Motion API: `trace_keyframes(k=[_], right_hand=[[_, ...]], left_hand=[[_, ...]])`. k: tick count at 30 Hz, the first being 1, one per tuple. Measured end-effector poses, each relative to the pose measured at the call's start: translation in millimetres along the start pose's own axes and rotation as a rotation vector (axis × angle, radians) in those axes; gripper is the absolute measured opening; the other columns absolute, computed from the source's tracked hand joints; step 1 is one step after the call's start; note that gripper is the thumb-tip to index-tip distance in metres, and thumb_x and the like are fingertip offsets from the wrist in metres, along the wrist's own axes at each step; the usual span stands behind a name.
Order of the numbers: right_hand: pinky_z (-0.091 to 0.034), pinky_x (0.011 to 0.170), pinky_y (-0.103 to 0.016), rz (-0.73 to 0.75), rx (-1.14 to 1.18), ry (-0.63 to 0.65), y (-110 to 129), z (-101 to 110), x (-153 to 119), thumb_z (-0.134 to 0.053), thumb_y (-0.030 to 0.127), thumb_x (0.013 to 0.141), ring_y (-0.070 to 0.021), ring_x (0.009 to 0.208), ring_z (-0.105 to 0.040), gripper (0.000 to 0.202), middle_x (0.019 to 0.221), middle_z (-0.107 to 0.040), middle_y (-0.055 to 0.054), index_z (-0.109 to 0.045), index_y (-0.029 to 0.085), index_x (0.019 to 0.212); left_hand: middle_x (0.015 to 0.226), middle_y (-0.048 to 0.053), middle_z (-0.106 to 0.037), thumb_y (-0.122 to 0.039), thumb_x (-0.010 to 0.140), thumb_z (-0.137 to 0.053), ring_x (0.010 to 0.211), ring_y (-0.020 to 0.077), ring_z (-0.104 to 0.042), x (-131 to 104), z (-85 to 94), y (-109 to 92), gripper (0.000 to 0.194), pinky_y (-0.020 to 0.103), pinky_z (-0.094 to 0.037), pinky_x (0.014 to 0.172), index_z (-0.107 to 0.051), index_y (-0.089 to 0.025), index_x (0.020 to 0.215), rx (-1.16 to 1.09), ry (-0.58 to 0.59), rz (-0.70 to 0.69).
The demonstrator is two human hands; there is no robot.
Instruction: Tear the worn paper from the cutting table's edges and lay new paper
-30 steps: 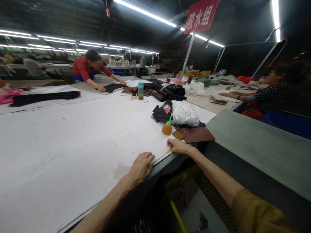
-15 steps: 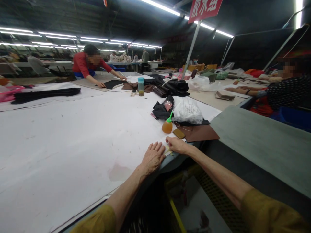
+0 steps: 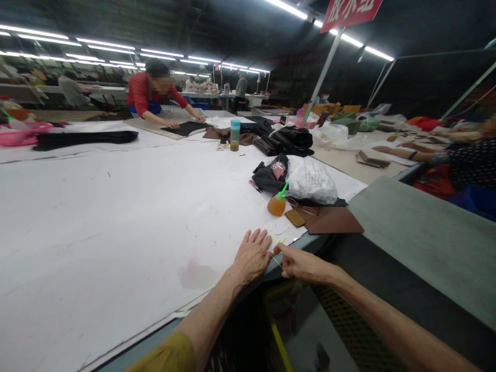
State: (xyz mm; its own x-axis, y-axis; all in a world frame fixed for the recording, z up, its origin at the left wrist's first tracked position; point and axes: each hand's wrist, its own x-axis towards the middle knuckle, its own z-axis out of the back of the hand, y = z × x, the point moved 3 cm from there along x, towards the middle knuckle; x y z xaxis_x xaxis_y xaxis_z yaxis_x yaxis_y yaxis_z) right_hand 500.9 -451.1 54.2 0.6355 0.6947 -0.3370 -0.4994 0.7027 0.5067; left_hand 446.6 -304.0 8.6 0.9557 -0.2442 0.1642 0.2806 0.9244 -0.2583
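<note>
My left hand point(image 3: 253, 257) lies flat near the edge of the white-covered table point(image 3: 135, 217), palm down, with its fingers stretched out. Just beyond the table's edge, my right hand point(image 3: 300, 263) is closed, its index finger pointing toward the left thumb. A thin yellowish strip point(image 3: 277, 262) runs between the two hands, its end at the curled fingers of the right one. Small yellow scraps point(image 3: 278, 240) lie on the cover in front of the hands. Past them are a squeeze bottle point(image 3: 276, 205) of orange liquid with a green nozzle and a yellow-brown block point(image 3: 295, 218).
A brown sheet point(image 3: 337, 220) and a white plastic bag point(image 3: 312, 181) lie to the right. Farther back stand a blue-capped bottle point(image 3: 234, 135) and dark folded material point(image 3: 287, 139). Below the edge is a yellow crate point(image 3: 281, 341). A person in red point(image 3: 149, 93) works across the table.
My right hand has moved back toward me, from over the tabletop to past its edge, drawing the thin strip out. My left hand stays flat on the cover. The view has turned slightly left.
</note>
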Motion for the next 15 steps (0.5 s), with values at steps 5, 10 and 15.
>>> trace_keyframes(k=[5, 10, 15], right_hand=[[-0.038, 0.062, -0.027, -0.055, 0.230, -0.344, -40.9, 19.3, -36.4, -0.049, 0.029, 0.076, -0.0191, 0.071, -0.053, 0.025, 0.076, -0.056, -0.001, -0.048, 0.018, 0.097], [-0.039, 0.072, -0.030, -0.026, 0.391, -0.356, -47.7, 6.3, -37.9, -0.047, 0.044, 0.074, -0.0228, 0.079, -0.053, 0.030, 0.079, -0.059, -0.003, -0.059, 0.017, 0.082], [-0.032, 0.058, -0.027, -0.042, 0.486, -0.410, -37.3, -12.7, -33.8, -0.049, 0.047, 0.076, -0.0175, 0.063, -0.044, 0.031, 0.061, -0.045, 0.002, -0.053, 0.018, 0.066]], left_hand=[[0.143, 0.008, -0.035, -0.039, 0.092, -0.033, 0.132, 0.0266, -0.027, 0.0, -1.3, 0.8, 0.042, 0.049, -0.020, 0.110, -0.037, -0.020, 0.130, -0.033, -0.002, -0.010], [0.142, 0.007, -0.036, -0.039, 0.093, -0.033, 0.132, 0.0252, -0.028, 0.5, -1.2, 3.2, 0.042, 0.048, -0.021, 0.109, -0.036, -0.021, 0.130, -0.024, 0.024, -0.005], [0.139, 0.006, -0.039, -0.037, 0.092, -0.038, 0.129, 0.0239, -0.031, 2.4, 8.0, 2.9, 0.031, 0.046, -0.025, 0.107, -0.044, -0.023, 0.119, 0.014, 0.050, -0.023]])
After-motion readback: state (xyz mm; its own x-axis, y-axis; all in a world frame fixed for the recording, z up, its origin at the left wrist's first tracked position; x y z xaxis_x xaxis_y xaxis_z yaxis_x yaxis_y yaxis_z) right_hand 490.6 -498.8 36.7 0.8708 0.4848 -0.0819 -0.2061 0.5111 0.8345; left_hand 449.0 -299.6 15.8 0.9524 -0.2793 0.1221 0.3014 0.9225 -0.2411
